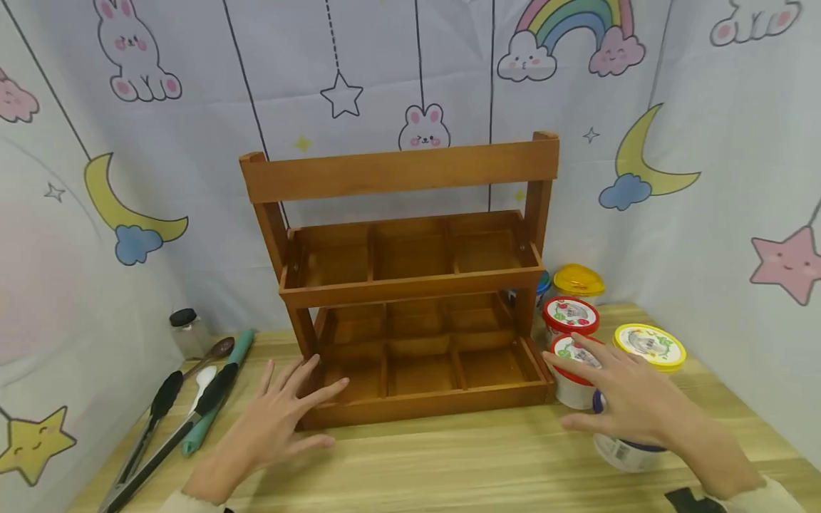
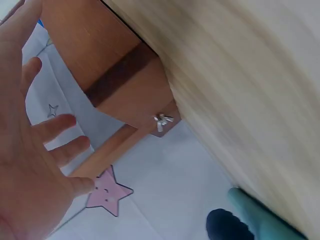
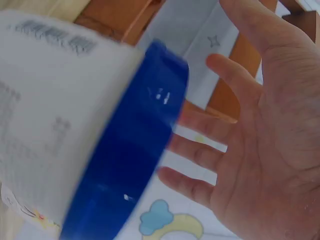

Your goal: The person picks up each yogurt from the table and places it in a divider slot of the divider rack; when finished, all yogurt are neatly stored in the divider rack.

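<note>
Fingers [image 1: 326, 394] spread wide in the head view: on the left hand [image 1: 277, 422], by a two-tier wooden rack [image 1: 404, 173] on the bench [image 1: 449, 459], and on the right hand [image 1: 635, 395], near lidded tubs [image 1: 651, 347]. Left wrist view: the rack's wing nut [image 2: 161, 120]. Right wrist view: a blue-lidded tub [image 3: 127, 145].

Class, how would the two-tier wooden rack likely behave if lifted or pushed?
The wooden rack is probably stiff, as its frame is made of straight boards. Pushed low, it would likely slide rather than tip, since its broad lower tier rests on the table. Pushed at the raised top board, it might tilt.
</note>
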A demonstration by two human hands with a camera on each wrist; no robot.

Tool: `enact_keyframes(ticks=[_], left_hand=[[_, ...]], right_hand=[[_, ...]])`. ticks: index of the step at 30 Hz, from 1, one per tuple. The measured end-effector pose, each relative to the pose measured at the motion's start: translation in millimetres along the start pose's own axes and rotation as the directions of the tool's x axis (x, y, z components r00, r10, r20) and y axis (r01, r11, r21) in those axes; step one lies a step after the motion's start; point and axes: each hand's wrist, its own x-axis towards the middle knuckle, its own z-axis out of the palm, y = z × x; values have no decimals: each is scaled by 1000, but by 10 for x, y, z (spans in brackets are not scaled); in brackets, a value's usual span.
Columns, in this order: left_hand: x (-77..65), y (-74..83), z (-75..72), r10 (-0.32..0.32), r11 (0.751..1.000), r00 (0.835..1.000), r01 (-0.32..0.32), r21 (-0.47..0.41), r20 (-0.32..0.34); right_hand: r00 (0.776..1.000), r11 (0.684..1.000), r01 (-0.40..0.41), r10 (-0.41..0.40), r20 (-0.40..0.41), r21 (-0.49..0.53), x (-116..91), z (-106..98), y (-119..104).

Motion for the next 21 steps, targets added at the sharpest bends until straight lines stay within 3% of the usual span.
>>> enact_keyframes(ticks=[6,11,15,21], left_hand=[[-13,-85,15,-41,998,996,43,-35,74],[-29,-177,-34,-68,995,986,79,-68,150],[-40,-252,-61,-71,991,982,90,-104,176],[15,-342,-101,-83,977,974,122,-176,213]], right_hand=[[994,997,-72,71,83,20,-37,-58,102],[973,989,-125,107,203,77,-78,-91,221],[959,981,-136,97,265,135,-124,-100,313],[956,971,-123,61,286,203,-217,-136,464]])
